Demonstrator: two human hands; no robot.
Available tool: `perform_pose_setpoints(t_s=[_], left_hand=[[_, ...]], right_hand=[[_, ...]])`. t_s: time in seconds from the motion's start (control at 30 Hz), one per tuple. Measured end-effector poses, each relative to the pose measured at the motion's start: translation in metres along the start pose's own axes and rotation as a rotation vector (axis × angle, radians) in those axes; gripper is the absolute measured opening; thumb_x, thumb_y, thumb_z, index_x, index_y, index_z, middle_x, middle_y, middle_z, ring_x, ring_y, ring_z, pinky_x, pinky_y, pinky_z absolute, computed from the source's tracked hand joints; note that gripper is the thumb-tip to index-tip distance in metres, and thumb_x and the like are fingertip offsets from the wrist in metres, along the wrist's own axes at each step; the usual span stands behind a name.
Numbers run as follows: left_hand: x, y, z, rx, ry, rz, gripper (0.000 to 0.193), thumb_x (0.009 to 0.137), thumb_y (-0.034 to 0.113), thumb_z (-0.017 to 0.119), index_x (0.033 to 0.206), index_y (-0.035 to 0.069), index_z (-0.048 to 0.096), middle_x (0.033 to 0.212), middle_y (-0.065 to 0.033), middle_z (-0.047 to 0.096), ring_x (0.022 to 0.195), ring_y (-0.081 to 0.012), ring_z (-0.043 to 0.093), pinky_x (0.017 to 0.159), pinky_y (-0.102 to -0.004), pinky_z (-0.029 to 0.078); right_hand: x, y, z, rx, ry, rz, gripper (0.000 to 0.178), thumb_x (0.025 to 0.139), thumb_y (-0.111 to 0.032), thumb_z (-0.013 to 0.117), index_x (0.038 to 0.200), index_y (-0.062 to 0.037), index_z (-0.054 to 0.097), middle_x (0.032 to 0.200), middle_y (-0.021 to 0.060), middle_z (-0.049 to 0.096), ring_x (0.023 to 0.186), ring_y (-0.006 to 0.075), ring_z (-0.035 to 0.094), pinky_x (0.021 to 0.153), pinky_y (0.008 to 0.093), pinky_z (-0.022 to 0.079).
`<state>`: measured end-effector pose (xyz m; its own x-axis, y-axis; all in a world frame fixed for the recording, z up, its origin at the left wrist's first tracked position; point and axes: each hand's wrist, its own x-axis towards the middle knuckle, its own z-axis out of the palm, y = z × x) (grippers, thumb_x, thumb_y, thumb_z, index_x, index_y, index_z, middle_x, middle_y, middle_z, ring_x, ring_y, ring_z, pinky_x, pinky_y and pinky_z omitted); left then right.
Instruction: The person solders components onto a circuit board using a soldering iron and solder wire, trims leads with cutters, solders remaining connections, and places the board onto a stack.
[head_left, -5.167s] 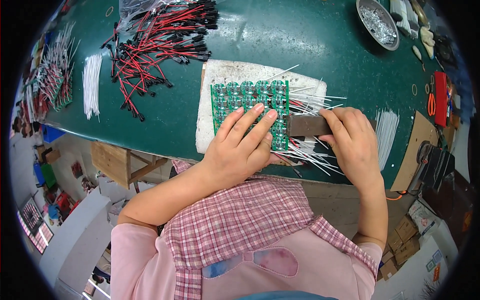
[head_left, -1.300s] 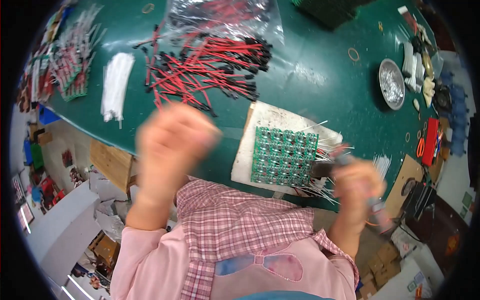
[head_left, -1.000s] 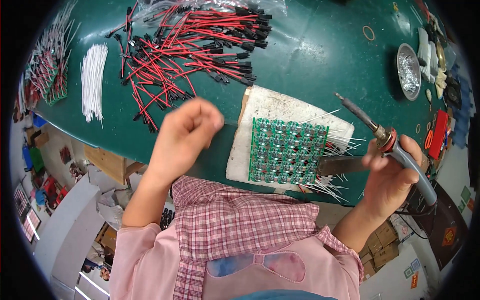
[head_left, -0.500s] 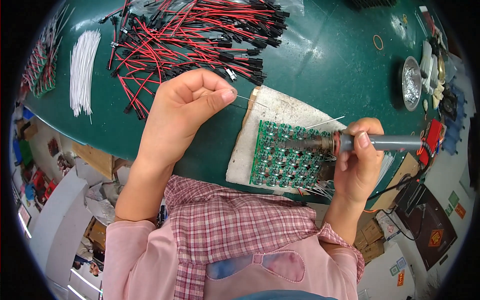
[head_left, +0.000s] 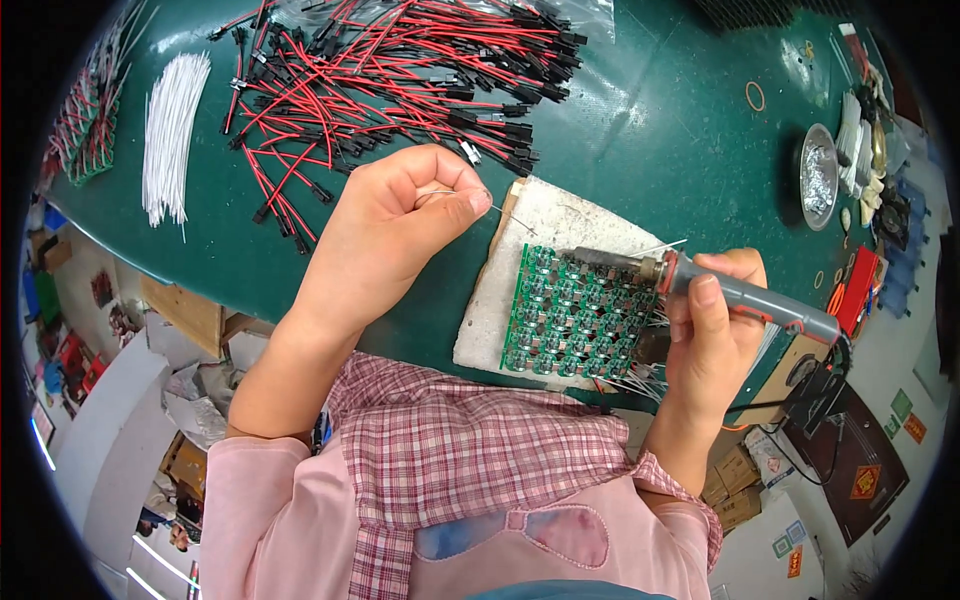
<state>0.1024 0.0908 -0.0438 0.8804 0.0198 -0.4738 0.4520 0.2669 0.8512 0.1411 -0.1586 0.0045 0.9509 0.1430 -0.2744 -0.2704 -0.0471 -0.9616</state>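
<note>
My left hand (head_left: 400, 230) pinches a thin solder wire (head_left: 516, 219) between thumb and forefinger. The wire's free end slants down just above the top left corner of a green circuit board panel (head_left: 573, 322), which carries rows of small round parts. In my right hand (head_left: 712, 345) is a soldering iron (head_left: 755, 300) with a grey handle, its dark barrel pointing left across the panel's top edge. Whether the tip touches the panel, I cannot tell. Under the panel lies a worn, whitish flat pad (head_left: 485, 335). A white wire (head_left: 660, 246) sticks out past the panel's upper right.
Red-and-black connector leads (head_left: 400, 85) are heaped at the back. White wires (head_left: 175, 140) lie bundled at the left, near boards with wires (head_left: 88, 135). A metal bowl (head_left: 818, 180) stands at the right, with a red box (head_left: 858, 292) nearer me. The table edge curves along the left.
The soldering iron has tilted, its handle end lower and its tip nearer the panel's top edge. My left hand has shifted slightly right, bringing the solder wire's end down toward the panel.
</note>
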Motion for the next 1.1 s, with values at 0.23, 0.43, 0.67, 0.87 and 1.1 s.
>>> perform_pose_setpoints(t_s=[0.23,0.43,0.67,0.87,1.1], left_hand=[[0.001,0.001,0.005,0.134,0.014,-0.005,0.003,0.088,0.004,0.060,0.086,0.003,0.062,0.064,0.0110,0.047,0.056,0.0029,0.034,0.048,-0.0183,0.025],[0.000,0.005,0.006,0.162,-0.015,-0.077,0.004,0.089,0.004,0.061,0.085,0.004,0.060,0.071,0.0109,0.048,0.061,0.0025,0.033,0.053,-0.0174,0.024],[-0.001,0.005,0.009,0.245,-0.015,-0.086,0.003,0.089,0.004,0.062,0.086,0.004,0.060,0.070,0.0106,0.047,0.060,0.0026,0.033,0.052,-0.0177,0.024],[-0.002,0.007,0.011,0.295,-0.026,-0.094,0.004,0.089,0.004,0.062,0.086,0.003,0.060,0.068,0.0111,0.046,0.059,0.0025,0.033,0.051,-0.0175,0.024],[-0.007,0.008,0.008,0.224,0.012,-0.037,0.004,0.089,0.004,0.063,0.085,0.003,0.060,0.069,0.0102,0.049,0.060,0.0023,0.033,0.051,-0.0176,0.024]], right_hand=[[-0.003,0.005,0.013,-0.042,0.006,0.033,0.020,0.084,-0.003,0.070,0.097,-0.0038,0.055,0.086,0.0011,0.060,0.072,0.0038,0.051,0.064,0.0183,0.040],[-0.002,0.005,0.014,-0.042,-0.006,0.065,0.020,0.084,-0.003,0.071,0.098,-0.0033,0.055,0.087,0.0008,0.061,0.075,0.0035,0.053,0.066,0.0183,0.041],[-0.001,0.002,0.020,-0.022,-0.008,0.077,0.021,0.084,-0.001,0.071,0.098,-0.0031,0.056,0.087,0.0008,0.061,0.074,0.0030,0.054,0.065,0.0171,0.042],[0.005,0.002,0.016,-0.069,-0.002,0.087,0.020,0.084,-0.001,0.070,0.097,-0.0034,0.056,0.087,0.0006,0.060,0.075,0.0038,0.053,0.067,0.0180,0.042],[0.001,0.000,0.008,-0.119,0.060,-0.011,0.017,0.086,-0.007,0.069,0.095,-0.0041,0.055,0.085,0.0010,0.057,0.070,0.0052,0.049,0.063,0.0198,0.039]])
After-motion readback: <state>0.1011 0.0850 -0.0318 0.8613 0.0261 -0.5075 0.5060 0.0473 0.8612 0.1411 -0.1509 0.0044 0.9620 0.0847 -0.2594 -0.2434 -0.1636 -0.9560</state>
